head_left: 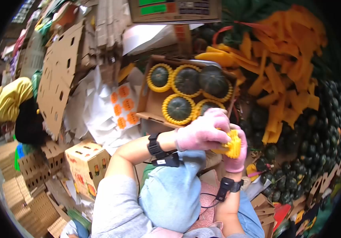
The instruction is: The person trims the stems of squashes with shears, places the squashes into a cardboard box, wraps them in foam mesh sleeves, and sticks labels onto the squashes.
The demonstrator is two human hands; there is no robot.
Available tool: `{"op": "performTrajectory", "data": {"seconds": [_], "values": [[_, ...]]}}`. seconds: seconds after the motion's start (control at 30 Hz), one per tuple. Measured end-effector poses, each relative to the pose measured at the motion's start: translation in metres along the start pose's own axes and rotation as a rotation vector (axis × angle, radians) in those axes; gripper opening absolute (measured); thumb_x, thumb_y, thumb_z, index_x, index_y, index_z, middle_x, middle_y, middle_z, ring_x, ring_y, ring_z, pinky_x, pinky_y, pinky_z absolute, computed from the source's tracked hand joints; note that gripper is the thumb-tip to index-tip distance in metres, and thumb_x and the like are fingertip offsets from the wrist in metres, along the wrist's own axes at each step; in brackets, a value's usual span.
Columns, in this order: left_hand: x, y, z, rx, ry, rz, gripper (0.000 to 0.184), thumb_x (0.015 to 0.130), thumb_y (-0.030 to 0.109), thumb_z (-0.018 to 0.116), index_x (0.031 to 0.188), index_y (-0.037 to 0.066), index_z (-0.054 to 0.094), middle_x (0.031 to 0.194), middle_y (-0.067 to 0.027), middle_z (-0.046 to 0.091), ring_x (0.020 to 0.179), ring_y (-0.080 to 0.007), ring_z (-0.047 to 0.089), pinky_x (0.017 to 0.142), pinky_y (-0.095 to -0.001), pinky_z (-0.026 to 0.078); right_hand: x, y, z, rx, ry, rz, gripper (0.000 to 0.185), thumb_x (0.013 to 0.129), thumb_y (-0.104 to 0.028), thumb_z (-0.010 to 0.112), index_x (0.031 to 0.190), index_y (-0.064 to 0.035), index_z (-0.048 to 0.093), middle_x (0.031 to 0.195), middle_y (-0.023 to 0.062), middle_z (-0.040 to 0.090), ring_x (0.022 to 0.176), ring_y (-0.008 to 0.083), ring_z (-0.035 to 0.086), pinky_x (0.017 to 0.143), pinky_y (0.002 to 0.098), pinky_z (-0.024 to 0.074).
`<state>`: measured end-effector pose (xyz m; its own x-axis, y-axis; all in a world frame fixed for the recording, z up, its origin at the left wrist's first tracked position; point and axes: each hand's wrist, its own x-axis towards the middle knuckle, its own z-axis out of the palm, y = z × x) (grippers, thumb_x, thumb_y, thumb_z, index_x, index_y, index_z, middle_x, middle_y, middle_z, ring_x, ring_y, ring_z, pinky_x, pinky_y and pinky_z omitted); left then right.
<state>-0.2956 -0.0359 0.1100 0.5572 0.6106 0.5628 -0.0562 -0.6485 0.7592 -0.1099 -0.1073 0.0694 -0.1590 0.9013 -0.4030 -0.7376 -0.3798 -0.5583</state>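
My left hand, in a pink glove, pinches one side of a yellow foam net sleeve. On its other side my right hand, also gloved in pink, has its fingers closed round the sleeve. Whether anything sits inside the sleeve I cannot tell. Just beyond my hands stands an open cardboard box holding several dark green squashes. A squash at the near side sits in a yellow foam net. Another squash rests higher at the right. My left hand partly hides the nearest right one.
Many loose squashes are heaped at the right. Orange-yellow foam sleeves are piled at the back right. A sheet of orange stickers lies left of the box. A printed carton stands at lower left; another person is at far left.
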Motion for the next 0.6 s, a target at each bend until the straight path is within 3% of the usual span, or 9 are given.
{"op": "performTrajectory", "data": {"seconds": [0.1,0.17,0.23,0.27,0.3,0.37,0.43,0.5,0.6], "values": [[-0.007,0.008,-0.018,-0.459,-0.323,-0.315,0.023,0.082,0.022,0.071,0.096,0.005,0.063,0.093,-0.0115,0.056,0.092,-0.0321,0.054,0.086,-0.0411,0.043,-0.008,-0.017,0.031,-0.984,0.016,-0.403,0.007,0.077,0.000,0.060,0.075,-0.0043,0.054,0.091,0.0058,0.053,0.083,0.0115,0.051,0.078,0.0252,0.0429],[-0.015,0.001,-0.018,-0.823,-0.426,-0.463,0.028,0.089,0.025,0.064,0.101,0.000,0.061,0.094,-0.0109,0.059,0.092,-0.0250,0.056,0.084,-0.0351,0.044,-0.006,-0.026,0.033,-0.857,-0.272,-0.431,0.014,0.071,0.002,0.064,0.081,-0.0020,0.056,0.093,0.0080,0.058,0.085,0.0146,0.055,0.081,0.0275,0.0449],[-0.020,0.009,-0.039,-0.877,-0.411,-0.672,0.026,0.093,0.024,0.059,0.103,0.000,0.060,0.094,-0.0050,0.061,0.090,-0.0146,0.057,0.081,-0.0296,0.046,-0.032,-0.028,0.033,-0.079,-0.177,0.157,0.030,0.075,-0.015,0.070,0.096,0.0011,0.056,0.090,0.0125,0.064,0.097,0.0237,0.059,0.087,0.0336,0.0471],[-0.026,0.012,-0.047,-1.016,-0.117,-0.818,0.023,0.093,0.024,0.057,0.102,0.002,0.059,0.093,-0.0040,0.061,0.089,-0.0132,0.057,0.080,-0.0282,0.046,-0.028,-0.030,0.035,0.057,-0.299,0.387,0.052,0.078,-0.026,0.070,0.115,0.0062,0.053,0.106,0.0158,0.064,0.108,0.0268,0.058,0.093,0.0368,0.0462],[-0.027,0.014,-0.048,-1.127,0.189,-0.957,0.021,0.093,0.023,0.055,0.101,0.004,0.057,0.093,-0.0030,0.060,0.088,-0.0118,0.057,0.079,-0.0268,0.046,-0.024,-0.021,0.024,0.053,-0.350,0.459,0.045,0.087,-0.022,0.063,0.123,0.0028,0.052,0.110,0.0093,0.062,0.104,0.0189,0.057,0.091,0.0291,0.0439],[-0.037,0.006,-0.035,-1.368,0.378,-0.901,0.027,0.093,0.026,0.055,0.108,0.005,0.052,0.097,-0.0033,0.060,0.091,-0.0115,0.058,0.083,-0.0259,0.046,-0.007,-0.022,0.031,-0.485,-0.478,0.446,0.044,0.092,-0.025,0.057,0.127,0.0012,0.049,0.111,0.0068,0.061,0.106,0.0172,0.056,0.093,0.0276,0.0424],[-0.020,0.018,-0.052,-1.191,0.268,-0.946,0.033,0.093,0.028,0.056,0.114,0.004,0.051,0.099,-0.0039,0.060,0.092,-0.0119,0.058,0.083,-0.0258,0.046,0.005,-0.038,0.048,-0.148,-0.359,0.241,0.031,0.096,-0.029,0.053,0.113,-0.0026,0.053,0.106,0.0072,0.064,0.089,0.0173,0.064,0.074,0.0271,0.0524],[-0.017,0.005,-0.073,-1.032,0.036,-1.035,0.034,0.092,0.030,0.059,0.110,0.002,0.056,0.096,-0.0022,0.060,0.089,-0.0089,0.055,0.080,-0.0236,0.045,0.028,-0.068,0.080,-0.218,-0.302,0.151,0.022,0.097,-0.027,0.050,0.099,-0.0059,0.053,0.088,0.0069,0.066,0.055,0.0114,0.058,0.044,0.0178,0.0438],[-0.008,-0.034,-0.096,-0.565,0.239,-0.826,0.026,0.092,0.024,0.059,0.103,0.000,0.058,0.088,0.0013,0.058,0.081,-0.0071,0.051,0.073,-0.0219,0.044,0.071,-0.059,0.096,-0.603,0.035,0.043,0.019,0.097,-0.025,0.050,0.098,-0.0073,0.054,0.079,0.0059,0.063,0.056,0.0124,0.056,0.047,0.0237,0.0433]]}}
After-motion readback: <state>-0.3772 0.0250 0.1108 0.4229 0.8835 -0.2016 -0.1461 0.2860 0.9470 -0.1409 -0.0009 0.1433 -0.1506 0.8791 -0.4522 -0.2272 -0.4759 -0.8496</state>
